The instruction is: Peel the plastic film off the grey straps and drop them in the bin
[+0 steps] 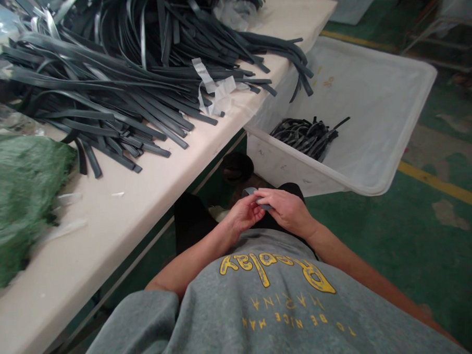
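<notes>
Right now I have the grip of both hands pinching a grey strip (249,190), the left hand (247,213) and right hand (286,203) meeting before the waist. The strip lies between the fingers, touching both, so neither is nearer; one part pokes out beyond the fingertips, another shows beneath the right hand, its long axis seemingly slanting far-left to near-right, mostly hidden. Outward, the white bin (378,124) sits ahead-right, the strip-laden tabletop (105,219) ahead-left.

The grey short-sleeved shirt (211,324) bears yellow lettering (263,272) across its front; the trousers (189,221) are black.
</notes>
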The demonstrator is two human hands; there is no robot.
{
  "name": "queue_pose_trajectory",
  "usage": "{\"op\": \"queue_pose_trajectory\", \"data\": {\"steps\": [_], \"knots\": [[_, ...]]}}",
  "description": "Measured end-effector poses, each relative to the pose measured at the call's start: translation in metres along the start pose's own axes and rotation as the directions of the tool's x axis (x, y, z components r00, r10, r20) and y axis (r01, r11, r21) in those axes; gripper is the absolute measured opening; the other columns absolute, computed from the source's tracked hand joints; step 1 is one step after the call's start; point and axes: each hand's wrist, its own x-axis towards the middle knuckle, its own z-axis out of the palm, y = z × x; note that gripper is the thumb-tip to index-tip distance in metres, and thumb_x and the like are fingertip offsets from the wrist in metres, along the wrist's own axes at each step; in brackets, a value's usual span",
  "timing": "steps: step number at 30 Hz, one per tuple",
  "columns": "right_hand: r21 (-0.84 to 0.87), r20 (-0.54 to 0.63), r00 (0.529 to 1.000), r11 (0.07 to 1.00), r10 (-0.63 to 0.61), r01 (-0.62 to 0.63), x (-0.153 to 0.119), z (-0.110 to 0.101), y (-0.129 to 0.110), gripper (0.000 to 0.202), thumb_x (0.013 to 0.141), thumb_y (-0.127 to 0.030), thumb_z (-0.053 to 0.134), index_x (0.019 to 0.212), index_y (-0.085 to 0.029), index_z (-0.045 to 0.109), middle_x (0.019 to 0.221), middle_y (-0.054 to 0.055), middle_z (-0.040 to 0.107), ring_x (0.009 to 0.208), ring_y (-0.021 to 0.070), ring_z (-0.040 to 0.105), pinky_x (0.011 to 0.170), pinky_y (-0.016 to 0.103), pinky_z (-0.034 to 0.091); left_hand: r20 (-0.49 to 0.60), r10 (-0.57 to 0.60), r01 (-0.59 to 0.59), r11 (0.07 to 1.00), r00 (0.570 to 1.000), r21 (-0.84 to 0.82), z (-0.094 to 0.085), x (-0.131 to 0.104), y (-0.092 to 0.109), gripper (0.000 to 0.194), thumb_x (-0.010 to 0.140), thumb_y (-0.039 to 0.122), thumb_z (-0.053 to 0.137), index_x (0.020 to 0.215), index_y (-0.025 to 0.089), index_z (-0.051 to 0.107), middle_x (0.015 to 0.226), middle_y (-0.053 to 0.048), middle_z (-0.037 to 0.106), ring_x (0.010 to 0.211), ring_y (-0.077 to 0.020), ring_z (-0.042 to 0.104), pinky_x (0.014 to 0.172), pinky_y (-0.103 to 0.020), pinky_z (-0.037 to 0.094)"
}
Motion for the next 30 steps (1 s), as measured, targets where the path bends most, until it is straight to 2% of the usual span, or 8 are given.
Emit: {"op": "queue_pose_trajectory", "data": {"steps": [3, 6, 11, 14, 18, 21, 24, 30], "knots": [[0.069, -0.027, 0.988, 0.987, 0.150, -0.148, -0.001, -0.012, -0.002, 0.016, 0.095, -0.020, 0.051, 0.103, -0.019, 0.066, 0.104, 0.007, 0.074, 0.098, 0.0207, 0.069, 0.091, 0.037, 0.055, 0.037, 0.015, -0.014, 0.999, 0.999, -0.033, 0.002, 0.000, -0.001, 0.020, 0.093, 0.020, 0.050, 0.092, 0.008, 0.067, 0.075, -0.009, 0.070, 0.065, -0.0142, 0.068, 0.065, -0.024, 0.057], [0.197, 0.046, 0.949, 0.928, 0.313, -0.315, -0.011, -0.053, -0.015, 0.016, 0.096, -0.024, 0.052, 0.099, -0.022, 0.068, 0.092, 0.004, 0.074, 0.079, 0.0164, 0.071, 0.073, 0.027, 0.057, -0.038, 0.090, -0.094, 0.991, 0.995, -0.100, 0.002, 0.013, 0.011, 0.026, 0.094, 0.022, 0.048, 0.098, 0.004, 0.066, 0.089, -0.016, 0.072, 0.079, -0.0196, 0.071, 0.073, -0.030, 0.058], [0.457, 0.071, 0.905, 0.793, 0.419, -0.402, -0.058, -0.130, -0.038, 0.017, 0.094, -0.027, 0.055, 0.090, -0.028, 0.071, 0.078, 0.005, 0.074, 0.069, 0.0187, 0.071, 0.061, 0.025, 0.058, -0.195, 0.258, -0.275, 0.959, 0.946, -0.065, 0.002, 0.049, 0.041, 0.024, 0.099, 0.022, 0.042, 0.097, 0.009, 0.062, 0.085, -0.009, 0.070, 0.066, -0.0099, 0.067, 0.068, -0.020, 0.055], [0.591, -0.017, 0.820, 0.667, 0.572, -0.453, -0.085, -0.149, -0.035, 0.017, 0.094, -0.028, 0.055, 0.089, -0.032, 0.071, 0.071, 0.008, 0.072, 0.062, 0.0216, 0.071, 0.054, 0.029, 0.059, -0.212, 0.348, -0.354, 0.935, 0.913, 0.008, 0.001, 0.058, 0.047, 0.021, 0.100, 0.024, 0.043, 0.107, 0.013, 0.059, 0.085, -0.006, 0.070, 0.065, -0.0080, 0.067, 0.064, -0.017, 0.053], [0.753, -0.009, 0.758, 0.504, 0.652, -0.424, -0.078, -0.133, -0.004, 0.017, 0.093, -0.038, 0.059, 0.086, -0.029, 0.072, 0.072, 0.008, 0.073, 0.063, 0.0199, 0.070, 0.056, 0.027, 0.057, -0.102, 0.357, -0.336, 0.925, 0.929, 0.176, 0.000, 0.050, 0.032, 0.027, 0.096, 0.026, 0.051, 0.121, 0.018, 0.056, 0.084, -0.006, 0.071, 0.059, -0.0112, 0.067, 0.051, -0.018, 0.048], [0.790, 0.090, 0.755, 0.415, 0.649, -0.451, -0.048, -0.106, 0.031, 0.024, 0.086, -0.045, 0.068, 0.090, -0.022, 0.074, 0.111, 0.012, 0.072, 0.092, 0.0228, 0.071, 0.078, 0.033, 0.058, 0.132, 0.266, -0.297, 0.869, 0.955, 0.397, -0.002, 0.037, 0.016, 0.037, 0.088, 0.032, 0.063, 0.122, 0.017, 0.059, 0.089, -0.009, 0.072, 0.058, -0.0133, 0.067, 0.047, -0.018, 0.044], [0.849, 0.137, 0.738, 0.305, 0.661, -0.431, -0.021, -0.083, 0.065, 0.032, 0.075, -0.047, 0.078, 0.088, -0.019, 0.074, 0.137, 0.012, 0.058, 0.122, 0.0279, 0.057, 0.100, 0.041, 0.048, 0.356, 0.132, -0.330, 0.740, 0.925, 0.586, -0.001, 0.025, 0.005, 0.047, 0.083, 0.042, 0.068, 0.121, 0.016, 0.060, 0.093, -0.010, 0.071, 0.062, -0.0135, 0.067, 0.050, -0.019, 0.044], [0.924, 0.168, 0.767, 0.172, 0.619, -0.341, 0.003, -0.074, 0.099, 0.037, 0.067, -0.048, 0.083, 0.086, -0.018, 0.074, 0.131, 0.013, 0.062, 0.121, 0.0267, 0.056, 0.104, 0.046, 0.041, 0.448, -0.074, -0.335, 0.557, 0.891, 0.760, 0.003, 0.008, -0.006, 0.046, 0.085, 0.050, 0.064, 0.117, 0.017, 0.063, 0.096, -0.010, 0.070, 0.066, -0.0148, 0.067, 0.054, -0.022, 0.044]]}}
